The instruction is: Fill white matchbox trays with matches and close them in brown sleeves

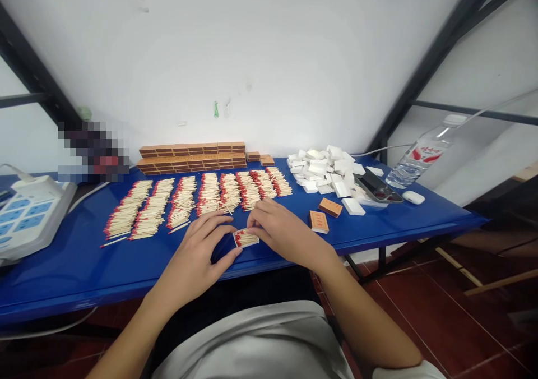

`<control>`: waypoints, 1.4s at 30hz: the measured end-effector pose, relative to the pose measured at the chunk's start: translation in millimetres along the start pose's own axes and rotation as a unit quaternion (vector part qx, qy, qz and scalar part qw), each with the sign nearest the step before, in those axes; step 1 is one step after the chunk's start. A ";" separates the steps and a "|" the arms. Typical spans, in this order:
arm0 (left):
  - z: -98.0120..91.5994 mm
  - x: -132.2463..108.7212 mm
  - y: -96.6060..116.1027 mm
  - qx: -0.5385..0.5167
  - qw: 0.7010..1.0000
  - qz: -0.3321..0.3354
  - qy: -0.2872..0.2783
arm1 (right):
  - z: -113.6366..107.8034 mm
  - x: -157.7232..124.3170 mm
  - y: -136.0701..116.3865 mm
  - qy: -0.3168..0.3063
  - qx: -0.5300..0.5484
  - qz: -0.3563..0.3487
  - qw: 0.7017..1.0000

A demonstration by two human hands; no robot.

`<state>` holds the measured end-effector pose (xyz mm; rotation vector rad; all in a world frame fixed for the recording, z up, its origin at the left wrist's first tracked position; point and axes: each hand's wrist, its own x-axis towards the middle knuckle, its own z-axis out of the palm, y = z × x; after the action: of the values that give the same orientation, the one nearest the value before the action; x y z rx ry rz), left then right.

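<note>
In the head view, the left hand point(202, 250) is half closed. Its thumb and fingertips pinch the left end of a small tray of matches point(246, 237), which lies on the blue table point(84, 267) close to the near edge. The right hand point(281, 230) is bent over the tray's right end and hides it. Its fingers touch the tray, but whether they grip it cannot be told.

Just beyond the hands, rows of matches point(197, 197) run left to right. Behind them a stack of brown sleeves point(193, 157) stands against the wall. A pixelated patch point(92, 152) at far left hides whatever is there. The power strip point(25, 213) is cut off by the left border.

To the right lie two brown boxes point(323, 215), a pile of white trays point(325, 171), a phone point(378, 188) and a water bottle point(420, 157) near the table's right edge. Bare blue surface stays open at near left.
</note>
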<state>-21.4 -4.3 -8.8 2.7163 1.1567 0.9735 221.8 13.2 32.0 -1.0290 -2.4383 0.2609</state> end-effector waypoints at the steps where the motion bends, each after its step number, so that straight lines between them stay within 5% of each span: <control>1: 0.1 0.0 0.0 0.000 1.000 0.000 0.000 | 2.7 0.5 -0.9 -0.001 -0.008 -0.002 1.000; 12: -1.9 0.4 2.2 0.000 1.000 -0.014 -0.012 | -4.9 0.2 24.0 0.002 0.061 0.033 0.998; 21: -0.7 -0.3 1.0 -0.005 1.000 -0.011 -0.004 | -9.7 -4.9 71.1 0.027 -0.115 0.134 0.984; 42: -1.6 0.6 2.7 -0.015 1.000 -0.020 -0.002 | -12.9 -2.8 56.2 0.025 -0.033 0.115 0.993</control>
<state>-20.2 -6.2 -6.5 2.6596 1.1818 0.9723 264.9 50.4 22.6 -1.3306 -2.2984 0.2288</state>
